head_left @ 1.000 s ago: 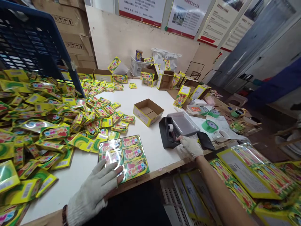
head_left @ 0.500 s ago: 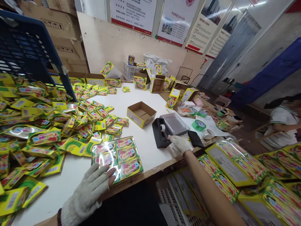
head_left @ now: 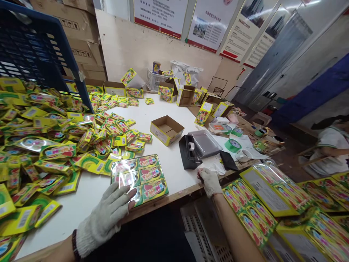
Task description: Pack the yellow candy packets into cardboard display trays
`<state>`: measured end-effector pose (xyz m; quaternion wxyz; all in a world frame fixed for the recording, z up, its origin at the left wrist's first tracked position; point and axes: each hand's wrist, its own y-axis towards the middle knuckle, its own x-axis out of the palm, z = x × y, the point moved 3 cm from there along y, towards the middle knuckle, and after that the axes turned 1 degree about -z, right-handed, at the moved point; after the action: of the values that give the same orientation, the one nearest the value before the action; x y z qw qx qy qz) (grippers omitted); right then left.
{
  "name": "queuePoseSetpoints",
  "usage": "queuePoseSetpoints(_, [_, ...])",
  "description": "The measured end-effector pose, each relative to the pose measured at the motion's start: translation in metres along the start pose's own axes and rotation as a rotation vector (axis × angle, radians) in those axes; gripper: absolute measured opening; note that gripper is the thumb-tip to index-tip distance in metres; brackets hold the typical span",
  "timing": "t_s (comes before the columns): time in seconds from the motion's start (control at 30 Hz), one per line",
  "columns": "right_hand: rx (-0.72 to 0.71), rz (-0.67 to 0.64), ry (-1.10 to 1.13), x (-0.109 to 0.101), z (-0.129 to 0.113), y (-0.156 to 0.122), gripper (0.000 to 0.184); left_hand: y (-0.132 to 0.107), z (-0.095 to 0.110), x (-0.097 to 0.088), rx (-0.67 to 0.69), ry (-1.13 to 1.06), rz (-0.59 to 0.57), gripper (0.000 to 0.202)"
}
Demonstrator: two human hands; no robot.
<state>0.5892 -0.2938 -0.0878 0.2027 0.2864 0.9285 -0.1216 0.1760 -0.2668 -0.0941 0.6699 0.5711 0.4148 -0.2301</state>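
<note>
My left hand (head_left: 105,213), in a white knit glove with bare fingertips, lies with its fingers stretched over the near left part of a shiny, wrapped pack of small candy boxes (head_left: 152,178). The pack lies flat at the table's front edge. My right hand (head_left: 211,182), gloved the same way, is at the table edge just in front of a black tape dispenser (head_left: 185,160) with a white roll in it. Its thumb and fingers are pinched together; what is between them is too small to make out. An open yellow carton (head_left: 159,135) stands behind the pack.
Loose candy boxes (head_left: 57,151) are heaped at the left by a blue crate (head_left: 65,51). Right of the dispenser are a clear plastic tray (head_left: 205,143), green tape (head_left: 233,145) and a black phone (head_left: 228,161). Filled packs (head_left: 272,189) are stacked beside my right arm. A person (head_left: 331,145) sits far right.
My right hand has come off the tape dispenser toward the table's front edge, its fingers still pinched. My left hand stays on the pack. The view has shifted slightly.
</note>
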Motion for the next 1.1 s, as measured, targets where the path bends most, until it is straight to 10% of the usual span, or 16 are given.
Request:
queuePoseSetpoints(0.23, [0.096, -0.193, 0.159, 0.028, -0.008, -0.054, 0.047, 0.005, 0.008, -0.006, -0.042, -0.007, -0.028, 0.059])
queuePoseSetpoints(0.43, [0.158, -0.624, 0.476, 0.12, -0.046, -0.168, 0.045, 0.007, 0.015, -0.011, -0.139, -0.021, -0.073, 0.063])
queuePoseSetpoints(0.57, [0.153, -0.65, 0.522, 0.159, -0.053, -0.191, 0.05, 0.01, 0.017, -0.018, -0.09, -0.004, -0.118, 0.071])
queuePoseSetpoints(0.77, [0.179, -0.613, 0.523, 0.166, -0.04, -0.184, 0.053, 0.024, 0.022, -0.028, -0.158, 0.017, -0.331, 0.055])
queuePoseSetpoints(1.1, [0.53, -0.723, 0.644, 0.146, -0.014, -0.182, 0.063, 0.048, 0.027, -0.016, -0.382, 0.003, -0.045, 0.008])
